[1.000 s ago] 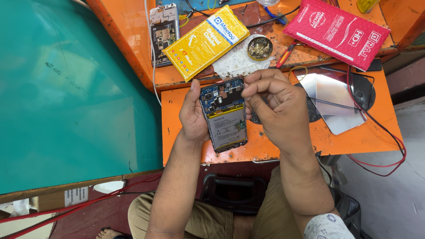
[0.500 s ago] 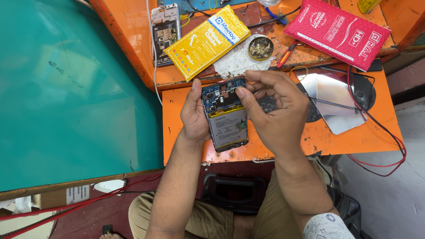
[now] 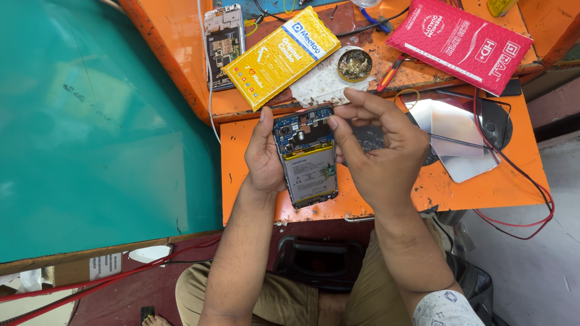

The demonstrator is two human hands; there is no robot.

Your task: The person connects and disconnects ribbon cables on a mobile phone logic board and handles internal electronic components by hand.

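Two bare hands, left hand (image 3: 266, 158), right hand (image 3: 380, 158), white patterned sleeve cuff (image 3: 450, 309) on right arm, tan trousers (image 3: 284, 299), bare forearms.
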